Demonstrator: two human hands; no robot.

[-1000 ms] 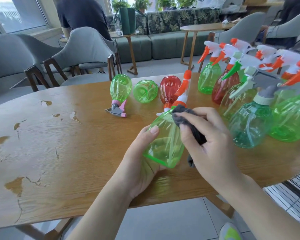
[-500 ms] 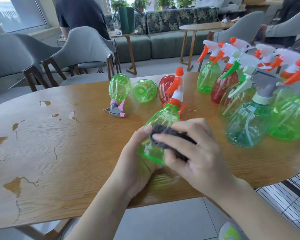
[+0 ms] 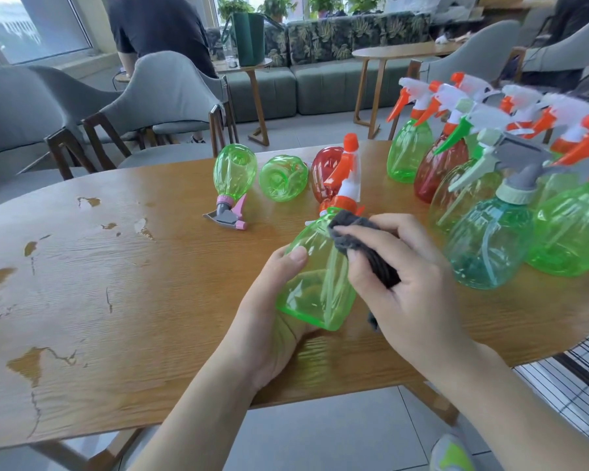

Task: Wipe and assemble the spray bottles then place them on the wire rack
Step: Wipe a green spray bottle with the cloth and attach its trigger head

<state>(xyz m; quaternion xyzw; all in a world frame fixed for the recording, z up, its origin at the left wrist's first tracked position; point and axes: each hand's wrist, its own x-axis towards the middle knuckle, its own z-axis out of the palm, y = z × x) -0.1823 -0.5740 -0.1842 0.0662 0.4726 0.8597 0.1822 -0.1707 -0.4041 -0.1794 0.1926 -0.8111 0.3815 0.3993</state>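
Above the tabletop point(image 3: 123, 300), your left hand point(image 3: 269, 321) cups the base of a tilted green bottle point(image 3: 315, 277), thumb on its side. Your right hand point(image 3: 402, 287) grips a dark cloth point(image 3: 361, 246), pressing it against the bottle's shoulder. Upright finished bottles point(image 3: 490, 239) crowd the right; a wire rack point(image 3: 585, 365) shows below the edge.
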